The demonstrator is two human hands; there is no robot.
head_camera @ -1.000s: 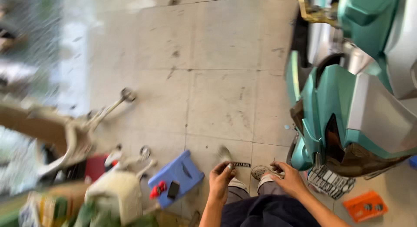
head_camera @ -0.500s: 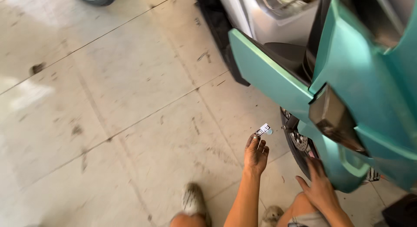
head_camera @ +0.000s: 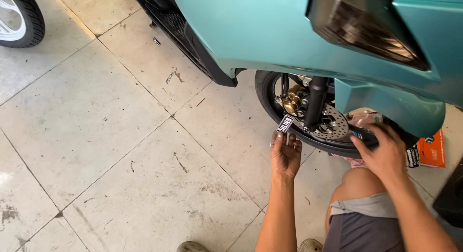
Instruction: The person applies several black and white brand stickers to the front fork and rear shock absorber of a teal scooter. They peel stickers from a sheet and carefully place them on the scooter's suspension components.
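Observation:
My left hand holds a small black sticker with white lettering up near the front wheel of a teal scooter. Just right of the sticker are the black fork leg, the gold brake caliper and the drilled brake disc. My right hand rests on the black tyre at the wheel's lower right, fingers spread over the rubber. My bent knee in grey shorts is just below it.
Pale tiled floor stretches to the left, stained and scuffed. Another vehicle's black tyre stands at the top left corner. An orange box lies on the floor to the right of the wheel. My shoes show at the bottom edge.
The view has swung from the tool-strewn floor to the scooter's front wheel. My left hand has carried the sticker up beside the fork and my right hand has settled on the tyre.

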